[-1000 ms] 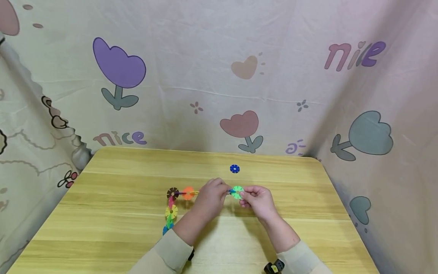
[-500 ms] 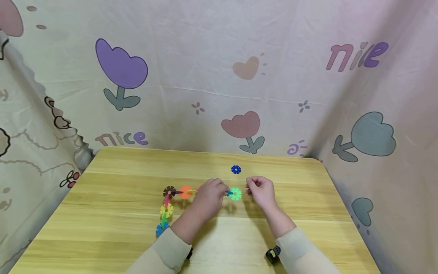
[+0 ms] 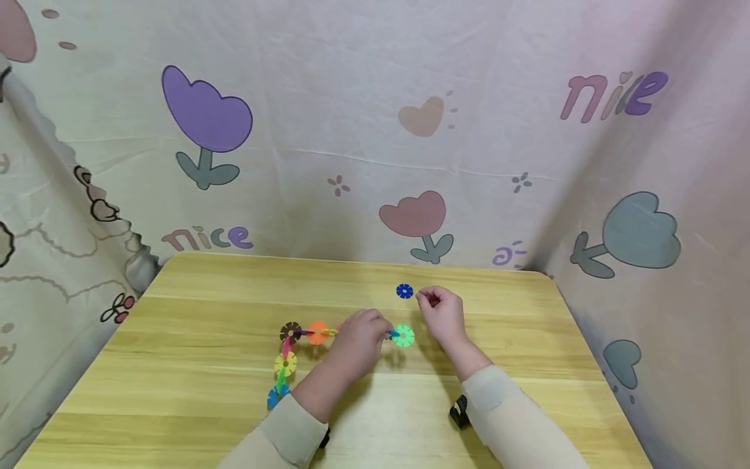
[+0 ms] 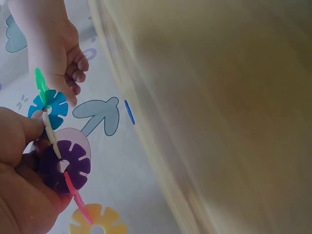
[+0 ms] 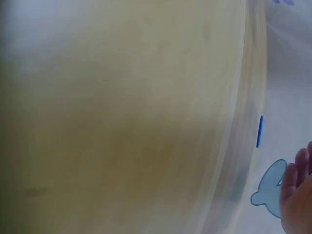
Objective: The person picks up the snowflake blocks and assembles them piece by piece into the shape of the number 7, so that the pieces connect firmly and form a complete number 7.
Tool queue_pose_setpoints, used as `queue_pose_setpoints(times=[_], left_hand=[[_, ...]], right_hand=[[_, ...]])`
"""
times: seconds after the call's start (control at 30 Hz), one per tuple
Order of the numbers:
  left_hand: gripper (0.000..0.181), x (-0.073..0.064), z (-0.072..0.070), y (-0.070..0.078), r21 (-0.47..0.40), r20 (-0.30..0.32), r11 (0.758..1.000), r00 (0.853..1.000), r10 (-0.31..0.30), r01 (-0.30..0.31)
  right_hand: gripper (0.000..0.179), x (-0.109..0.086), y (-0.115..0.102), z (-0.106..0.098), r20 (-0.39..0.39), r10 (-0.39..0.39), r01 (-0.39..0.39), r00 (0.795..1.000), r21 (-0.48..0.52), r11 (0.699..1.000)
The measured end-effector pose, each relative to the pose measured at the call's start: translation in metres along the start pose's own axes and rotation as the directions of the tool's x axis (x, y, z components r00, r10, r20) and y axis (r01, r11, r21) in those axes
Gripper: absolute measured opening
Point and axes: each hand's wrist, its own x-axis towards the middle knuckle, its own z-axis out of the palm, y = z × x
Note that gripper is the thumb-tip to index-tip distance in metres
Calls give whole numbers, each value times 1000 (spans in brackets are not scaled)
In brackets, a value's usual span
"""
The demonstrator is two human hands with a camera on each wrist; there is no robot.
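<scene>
My left hand (image 3: 359, 342) pinches a chain of slotted plastic snowflake discs over the table. In the left wrist view, its thumb and finger grip at a white disc (image 4: 50, 134) between a turquoise disc (image 4: 58, 108) and a purple disc (image 4: 78, 163). A light green disc (image 3: 408, 336) forms the chain's right end; leftward, an orange disc (image 3: 318, 332) leads to a dark brown disc (image 3: 284, 333) at the corner. Part of the chain is hidden behind the left hand. My right hand (image 3: 443, 316), loosely curled and holding nothing, has its fingertips just right of a loose dark blue disc (image 3: 400, 291).
From the corner the chain runs toward the person through a yellow disc (image 3: 280, 365) to a blue disc (image 3: 273, 398) beside the left sleeve. The wooden table (image 3: 176, 365) ends at a printed curtain (image 3: 305, 130) behind. A black wrist device (image 3: 459, 413) sits under the right sleeve.
My right hand has let go of the light green disc and moved away toward the back, beside the loose dark blue disc. The left hand keeps its grip in nearly the same place.
</scene>
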Motion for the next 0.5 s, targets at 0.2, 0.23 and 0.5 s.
queue_pose_setpoints(times=[0.2, 0.23, 0.5], left_hand=[[11, 0, 2, -1, 10, 11, 1000, 1000, 8, -8], [11, 0, 2, -1, 13, 14, 1000, 1000, 7, -7], [11, -1, 2, -1, 23, 45, 1000, 999, 9, -10]], right_hand=[[9, 11, 4, 4, -9, -102, 101, 995, -96, 990], [12, 13, 4, 5, 6, -105, 105, 994, -125, 987], [45, 29, 11, 14, 156, 41, 17, 987, -350, 937]])
